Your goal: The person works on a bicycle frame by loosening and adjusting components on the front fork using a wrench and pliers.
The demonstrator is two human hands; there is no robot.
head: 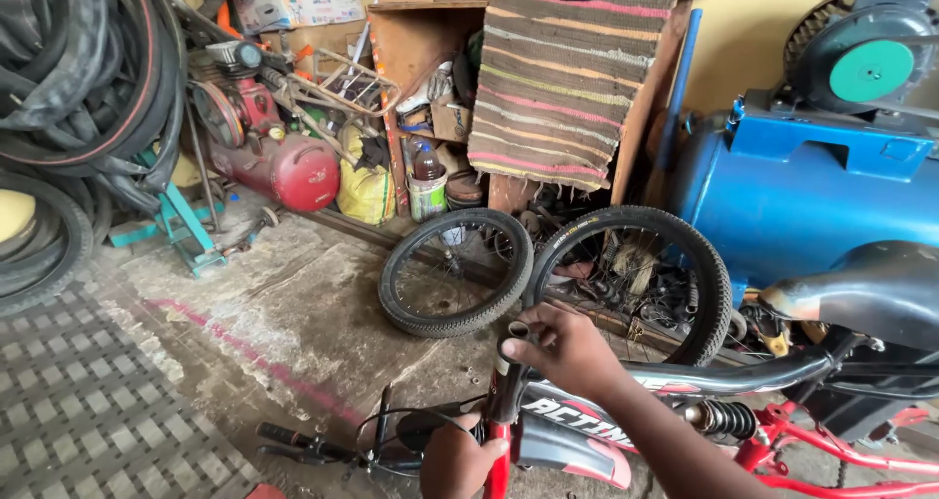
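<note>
A red and black bicycle frame [685,377] lies across the bottom right, with a black saddle [871,284] and a coil spring shock [724,418]. My right hand [565,350] is closed around the top of the frame's head tube [511,340], fingers pinching a small black ring there. My left hand [455,462] grips the red tube just below, at the bottom edge of the view. Black handlebars [313,450] with cables hang down to the left of it.
Two loose wheels, a small one [391,294] and a larger one [709,284], lean on a wooden cabinet draped with a striped rug [567,88]. A blue compressor tank [812,196] stands right, a red compressor [289,171] at the back, and tyres [78,78] hang left.
</note>
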